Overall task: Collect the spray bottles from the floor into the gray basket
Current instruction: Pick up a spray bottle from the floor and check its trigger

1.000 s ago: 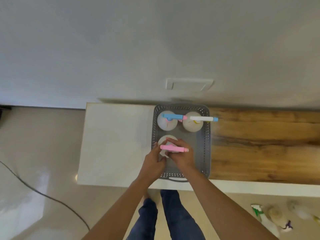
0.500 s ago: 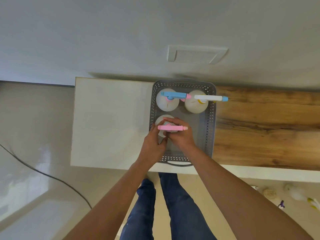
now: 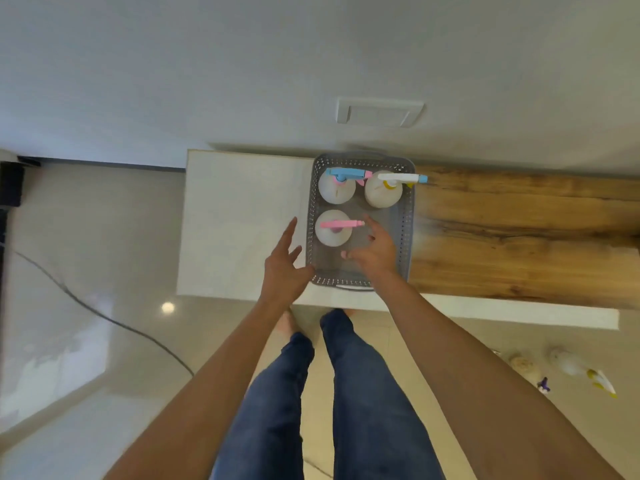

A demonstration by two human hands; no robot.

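Observation:
The gray basket (image 3: 406,233) stands on a low bench against the wall. Three white spray bottles stand upright in it: one with a blue head (image 3: 336,187) at the far left, one with a white head (image 3: 383,192) at the far right, and one with a pink head (image 3: 331,230) at the near left. My left hand (image 3: 283,268) hovers open just left of the basket's near corner. My right hand (image 3: 375,249) is open over the basket's empty near-right part, beside the pink-headed bottle and apart from it. More spray bottles (image 3: 576,370) lie on the floor at the right.
The bench has a white top (image 3: 239,216) on the left and a wooden top (image 3: 519,233) on the right. A dark cable (image 3: 104,317) runs across the glossy floor at the left. My legs in jeans stand before the bench. A wall plate (image 3: 379,111) sits above the basket.
Both hands have let go of the pink-headed bottle, which now stands alone in the basket. The hands have drawn back toward me and spread open.

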